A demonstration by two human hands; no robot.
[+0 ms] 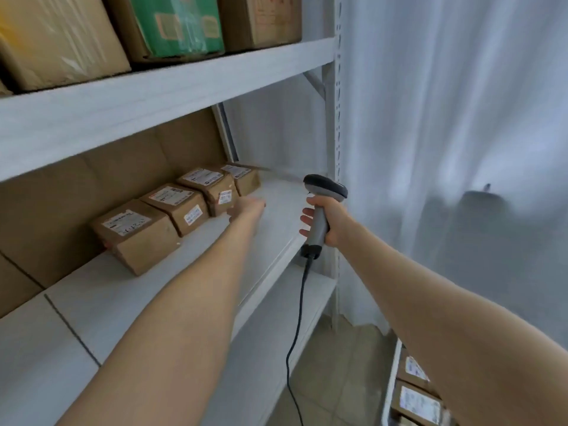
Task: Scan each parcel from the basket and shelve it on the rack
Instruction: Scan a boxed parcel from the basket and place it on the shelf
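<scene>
Parcels (419,401) lie in the basket (389,385) low at our right, cut off by the frame edge and our arm; further out our right hand (332,224) wraps its fingers round the scanner (327,187); our left hand (247,209), fingers loose and holding nothing, hovers beside the shelved row (172,207) on the rack (336,118); we judge it best to square that row snugly, labels showing, leaving room for the next; blur hides whether we touch it.
</scene>
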